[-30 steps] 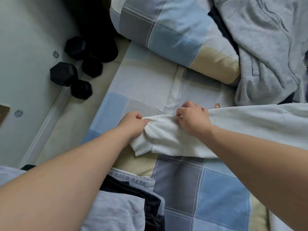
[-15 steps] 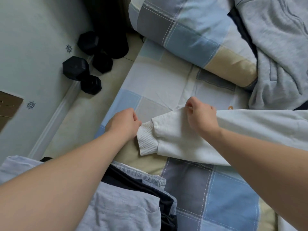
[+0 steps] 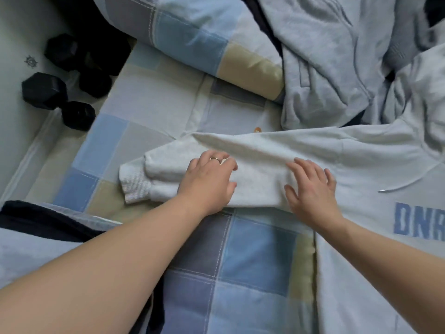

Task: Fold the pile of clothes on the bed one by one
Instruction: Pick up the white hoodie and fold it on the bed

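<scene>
White hoodie point(image 3: 361, 150) lies spread over the checked bedsheet point(image 3: 252, 249) in front of you, its body on your right and one sleeve point(image 3: 260, 150) stretched towards the bed's left edge.

At the far left, black hex dumbbells point(image 3: 44, 90) sit on the floor point(image 3: 57, 150) beside the bed, near the wall point(image 3: 12, 44). Below them, at the near left corner, a pale blue garment point(image 3: 29, 247) lies over something dark, partly hidden by your left forearm.

Moving right, the sleeve's ribbed cuff point(image 3: 134, 182) points at the bed's left edge and lies flat on the sheet. Your left hand point(image 3: 208, 182) rests palm down on the sleeve just beside the cuff, fingers close together and nearly straight, pinching nothing. A ring point(image 3: 215, 159) shows on one finger. Your right hand point(image 3: 310, 189) lies further along the same sleeve, apart from the left, palm down with fingers spread, pressing the cloth flat rather than gripping it. A soft ridge of fabric runs along the sleeve's far side, beyond both hands.

Right of your right hand the hoodie's chest begins. A drawstring point(image 3: 404, 182) trails over it, and blue letters point(image 3: 419, 221) reading "DNR" run off the right edge of the view.

Behind the sleeve a checked pillow point(image 3: 192, 37) lies at the top. To its right a heap of grey clothes point(image 3: 325, 56) is piled up, touching the hoodie's far edge.
</scene>
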{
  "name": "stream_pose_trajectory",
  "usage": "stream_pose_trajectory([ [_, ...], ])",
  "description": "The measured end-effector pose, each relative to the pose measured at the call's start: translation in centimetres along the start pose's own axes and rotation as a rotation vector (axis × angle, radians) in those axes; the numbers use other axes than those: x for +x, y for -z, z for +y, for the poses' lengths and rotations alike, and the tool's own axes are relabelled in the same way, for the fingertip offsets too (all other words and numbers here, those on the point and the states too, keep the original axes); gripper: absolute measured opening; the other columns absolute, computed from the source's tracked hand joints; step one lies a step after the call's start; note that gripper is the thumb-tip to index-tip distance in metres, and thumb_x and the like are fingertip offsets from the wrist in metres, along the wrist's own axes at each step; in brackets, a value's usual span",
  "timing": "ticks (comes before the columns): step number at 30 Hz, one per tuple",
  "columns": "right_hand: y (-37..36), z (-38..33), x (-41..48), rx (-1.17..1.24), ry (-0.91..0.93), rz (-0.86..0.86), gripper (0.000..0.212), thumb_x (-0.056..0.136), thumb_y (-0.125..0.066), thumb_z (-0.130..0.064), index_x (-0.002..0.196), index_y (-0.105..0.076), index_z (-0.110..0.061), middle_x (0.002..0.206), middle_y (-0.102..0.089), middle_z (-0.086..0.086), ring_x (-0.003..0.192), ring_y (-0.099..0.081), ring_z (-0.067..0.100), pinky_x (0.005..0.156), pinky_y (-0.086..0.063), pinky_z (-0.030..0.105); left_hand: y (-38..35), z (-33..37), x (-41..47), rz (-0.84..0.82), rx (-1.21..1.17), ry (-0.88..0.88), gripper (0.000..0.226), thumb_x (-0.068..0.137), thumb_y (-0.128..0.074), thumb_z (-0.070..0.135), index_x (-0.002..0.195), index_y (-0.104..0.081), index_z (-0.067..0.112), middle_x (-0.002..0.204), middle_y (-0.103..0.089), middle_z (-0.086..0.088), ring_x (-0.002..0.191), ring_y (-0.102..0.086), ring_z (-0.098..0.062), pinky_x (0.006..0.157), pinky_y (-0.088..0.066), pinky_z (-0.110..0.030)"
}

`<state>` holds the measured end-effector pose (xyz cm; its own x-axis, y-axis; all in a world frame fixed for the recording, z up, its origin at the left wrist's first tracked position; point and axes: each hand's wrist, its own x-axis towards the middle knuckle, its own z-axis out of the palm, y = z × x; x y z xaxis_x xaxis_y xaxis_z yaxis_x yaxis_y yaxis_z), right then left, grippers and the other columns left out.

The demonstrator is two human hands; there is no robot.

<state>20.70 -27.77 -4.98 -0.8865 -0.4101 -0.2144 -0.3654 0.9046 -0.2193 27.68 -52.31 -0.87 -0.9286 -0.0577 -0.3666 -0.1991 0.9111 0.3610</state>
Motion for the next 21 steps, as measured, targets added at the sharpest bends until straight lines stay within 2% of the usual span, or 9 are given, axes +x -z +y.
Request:
stream_pose_trajectory([
  [3, 1.3, 7.2, -2.2, -0.008, -0.092, -0.041, 0.055, 0.094, -0.049, -0.033, 0.148, -0.039, -0.028, 0.159, -0.033, 0.002, 0.148, -0.025, 0.027, 0.119, -0.010, 0.051, -3.5, 6.7, 0.7, -0.034, 0.007, -0.021, 0.042, 0.100, -0.049, 0.040, 0.141, -0.045, 0.032, 0.162, -0.027, 0.003, 0.149, -0.014, -0.020, 0.116, -0.019, -0.038],
  [6, 2.8, 15.2, -4.8, -0.014, -0.167, -0.141, 0.064, 0.098, -0.050, -0.034, 0.156, -0.025, -0.032, 0.167, -0.016, 0.001, 0.153, -0.010, 0.026, 0.121, -0.007, 0.050, -7.5, 14.9, 1.4, -0.089, 0.009, -0.053, 0.045, 0.101, -0.047, 0.042, 0.145, -0.040, 0.034, 0.167, -0.017, 0.002, 0.153, -0.008, -0.024, 0.119, -0.016, -0.040],
  [10, 5.4, 27.3, -8.8, -0.116, -0.172, -0.286, 0.068, 0.099, -0.048, -0.041, 0.158, -0.014, -0.036, 0.168, -0.004, 0.000, 0.154, -0.004, 0.027, 0.121, -0.011, 0.052, -12.9, 27.1, 2.2, -0.208, 0.101, -0.082, 0.056, 0.101, -0.047, 0.047, 0.152, -0.028, 0.038, 0.169, -0.003, 0.001, 0.155, -0.001, -0.026, 0.121, -0.012, -0.042],
  [13, 7.2, 36.1, -12.1, -0.154, -0.190, -0.429, 0.070, 0.099, -0.046, -0.044, 0.158, -0.008, -0.040, 0.168, 0.007, -0.007, 0.154, 0.001, 0.025, 0.121, -0.011, 0.055, -17.2, 35.0, 2.5, -0.291, 0.122, -0.038, 0.063, 0.099, -0.048, 0.050, 0.154, -0.021, 0.039, 0.170, 0.002, -0.002, 0.155, 0.002, -0.029, 0.123, -0.011, -0.047],
  [15, 8.1, 41.6, -14.4, -0.184, -0.186, -0.499, 0.071, 0.099, -0.046, -0.045, 0.158, -0.005, -0.042, 0.168, 0.011, -0.008, 0.155, 0.002, 0.025, 0.121, -0.011, 0.055, -19.8, 39.5, 2.4, -0.328, 0.124, -0.004, 0.069, 0.097, -0.049, 0.052, 0.156, -0.014, 0.041, 0.169, 0.008, -0.003, 0.155, 0.005, -0.029, 0.123, -0.010, -0.049],
  [19, 9.5, 51.5, -20.3, -0.188, -0.325, -0.617, 0.078, 0.097, -0.046, -0.043, 0.158, 0.001, -0.039, 0.168, 0.010, -0.008, 0.155, 0.000, 0.023, 0.120, -0.016, 0.052, -23.9, 46.8, 1.4, -0.372, 0.159, -0.027, 0.081, 0.096, -0.048, 0.055, 0.159, 0.002, 0.040, 0.167, 0.021, -0.004, 0.154, 0.013, -0.030, 0.123, -0.006, -0.052],
  [21, 10.2, 55.0, -23.2, -0.147, -0.415, -0.641, 0.081, 0.093, -0.048, -0.042, 0.157, 0.001, -0.042, 0.168, 0.003, -0.006, 0.152, -0.013, 0.027, 0.118, -0.025, 0.049, -25.1, 49.5, 1.0, -0.376, 0.163, -0.097, 0.077, 0.097, -0.047, 0.054, 0.158, -0.002, 0.040, 0.167, 0.021, -0.004, 0.154, 0.012, -0.031, 0.124, -0.007, -0.052],
])
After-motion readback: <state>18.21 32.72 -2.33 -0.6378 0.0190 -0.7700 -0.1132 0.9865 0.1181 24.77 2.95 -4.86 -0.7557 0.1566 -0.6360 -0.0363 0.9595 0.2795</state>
